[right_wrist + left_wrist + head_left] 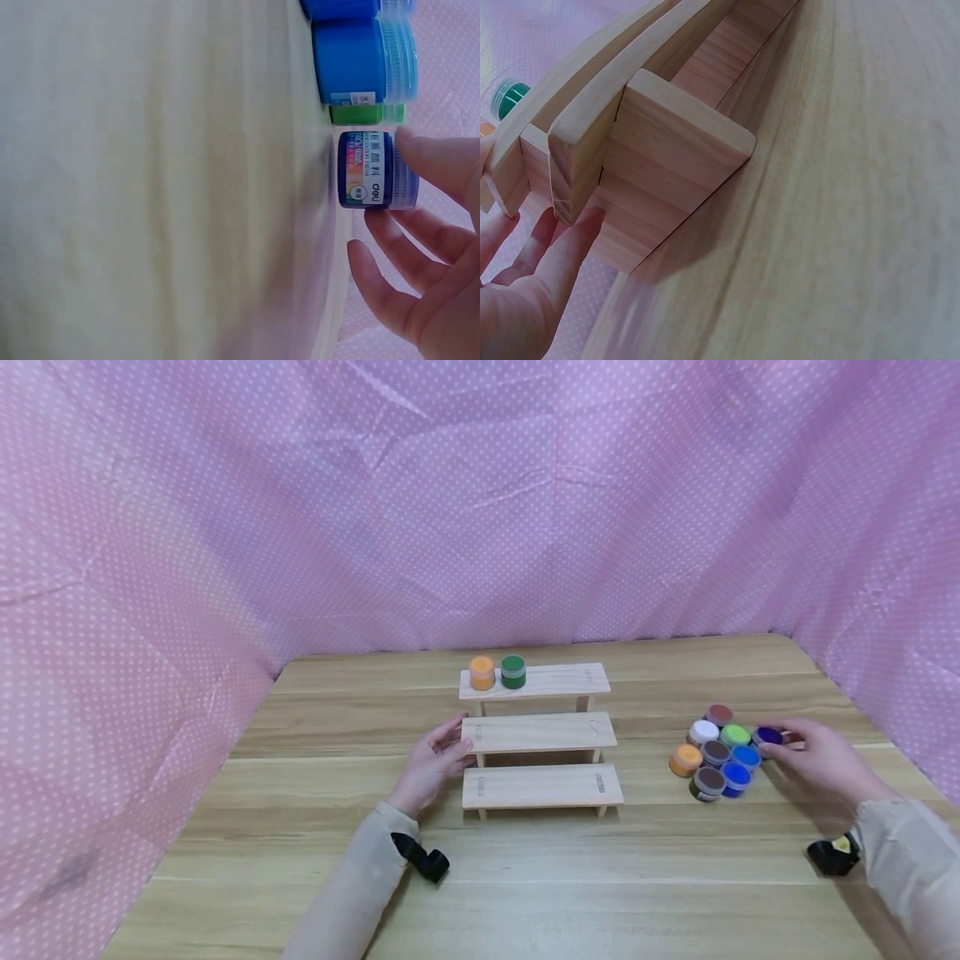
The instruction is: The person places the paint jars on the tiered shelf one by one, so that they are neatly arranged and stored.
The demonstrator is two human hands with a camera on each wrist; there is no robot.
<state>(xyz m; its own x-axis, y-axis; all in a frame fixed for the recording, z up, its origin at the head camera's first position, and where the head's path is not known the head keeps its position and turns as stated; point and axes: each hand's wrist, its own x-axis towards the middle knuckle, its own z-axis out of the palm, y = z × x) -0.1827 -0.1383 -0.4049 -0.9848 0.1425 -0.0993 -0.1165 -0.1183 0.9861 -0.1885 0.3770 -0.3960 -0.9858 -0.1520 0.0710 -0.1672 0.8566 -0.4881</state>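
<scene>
My right hand [827, 762] is at the right edge of a cluster of paint jars. Its thumb and fingers pinch a dark purple paint jar [366, 171] at the lid, thumb on one side and fingers on the other. My left hand [429, 768] rests at the left end of a three-step wooden stand [540, 733], fingers loosely extended. In the left wrist view, the fingertips [591, 217] lie against the end of the stand. An orange jar [482, 674] and a green jar [513, 672] stand on the left part of the top step.
Beside the purple jar are a light green jar [735, 735], blue jars [737, 778], a white jar [703, 732], brown jars [707, 783], a reddish jar [719, 715] and another orange jar [686, 760]. A pink dotted cloth [480, 510] hangs behind the wooden table [570, 893].
</scene>
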